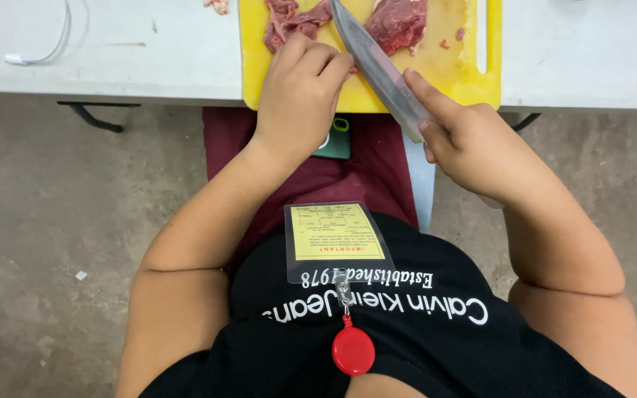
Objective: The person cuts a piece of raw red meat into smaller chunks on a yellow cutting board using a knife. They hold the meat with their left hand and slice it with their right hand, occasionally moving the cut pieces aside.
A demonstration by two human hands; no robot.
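A yellow cutting board (447,70) lies at the near edge of a white table (149,51). Two pieces of raw red meat rest on it: one at the left (289,21), one at the right (399,22). My left hand (300,92) presses with curled fingers on the left piece of meat. My right hand (466,144) grips the handle of a large steel knife (377,66), index finger laid along the blade's spine. The blade runs up between the two pieces of meat, its tip out of view at the top.
A white cable (42,48) lies on the table at the left. A small meat scrap (219,6) sits beside the board. A green phone (337,140) rests on my lap. A badge with a red reel (352,350) hangs on my chest. Concrete floor lies below.
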